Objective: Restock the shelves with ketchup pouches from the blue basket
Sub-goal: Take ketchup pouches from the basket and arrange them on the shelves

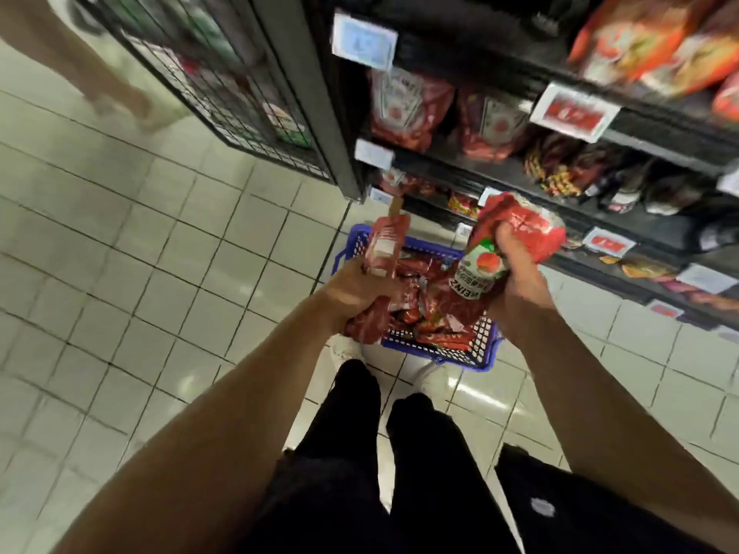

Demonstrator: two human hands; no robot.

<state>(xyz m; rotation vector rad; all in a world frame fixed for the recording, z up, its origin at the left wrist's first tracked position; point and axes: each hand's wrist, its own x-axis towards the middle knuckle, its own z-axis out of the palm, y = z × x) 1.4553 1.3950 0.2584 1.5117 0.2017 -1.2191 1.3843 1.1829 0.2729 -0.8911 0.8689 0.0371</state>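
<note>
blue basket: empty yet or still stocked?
Still stocked. Red ketchup pouches fill the blue basket on the floor.

Above a blue plastic mesh basket (486, 345) of red pouches on pale floor tiles (168, 249), the left hand (360, 289) grips one red ketchup pouch (386, 243); the right hand (518, 273) clutches two (one crumpled) (520, 229) near black shelves (520, 173).

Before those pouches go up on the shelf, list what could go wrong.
1. The left hand grips several pouches at once; one could slip and fall.
2. The right hand squeezes its pouch hard, which might burst it.
3. The blue basket sits at the feet, a possible trip hazard.
</note>
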